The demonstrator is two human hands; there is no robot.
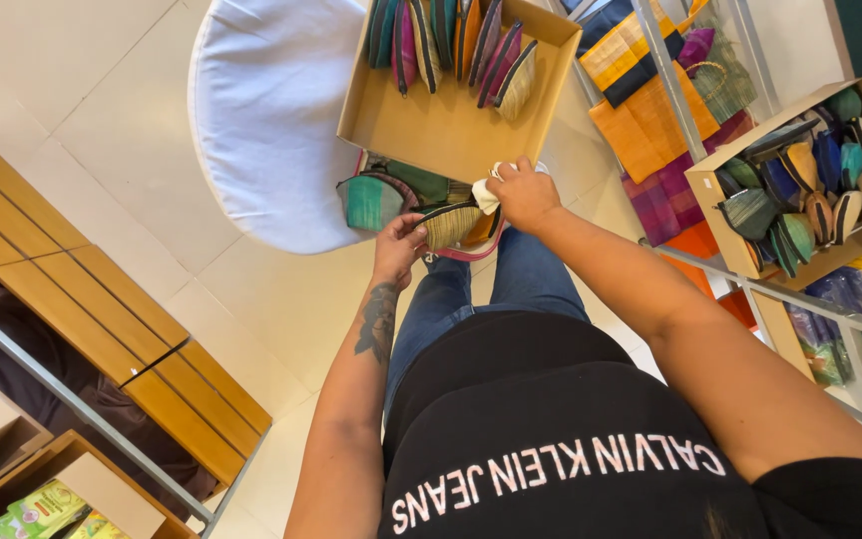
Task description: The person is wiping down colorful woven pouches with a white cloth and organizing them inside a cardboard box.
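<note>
My left hand [398, 247] grips a small half-round woven pouch [453, 225], straw-coloured with a dark rim, held over my knees. My right hand [523, 193] presses a white cloth [487, 195] against the top of that pouch. Just beyond, a green and teal pouch [372, 201] and other pouches lie under the near edge of an open cardboard box [441, 125]. Inside the box, several colourful pouches [451, 45] stand in a row at the far end.
A white round cushion [266, 110] sits left of the box. A metal shelf on the right holds another cardboard box of pouches [810, 180] and folded orange and purple woven cloths [650, 120]. Wooden benches [82, 299] stand at left on the tiled floor.
</note>
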